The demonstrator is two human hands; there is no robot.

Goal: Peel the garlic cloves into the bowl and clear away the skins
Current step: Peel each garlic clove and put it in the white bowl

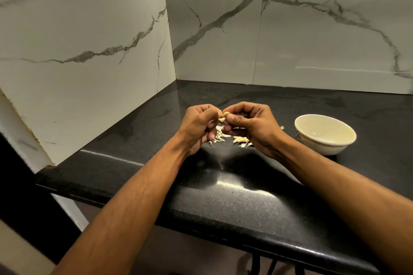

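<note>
Head view: garlic clove (224,116) pinched between left hand (197,126) and right hand (252,125); loose skins (232,138) just beneath both; cream bowl (325,134) right of right hand.

Your forearms both reach forward and angle inward, bare to the elbow. Your left hand (196,125) and right hand (250,125) meet fingertip to fingertip above the counter, fingers curled, each pinching the same garlic clove (223,116) between thumb and fingers. Knuckles face up.
</note>
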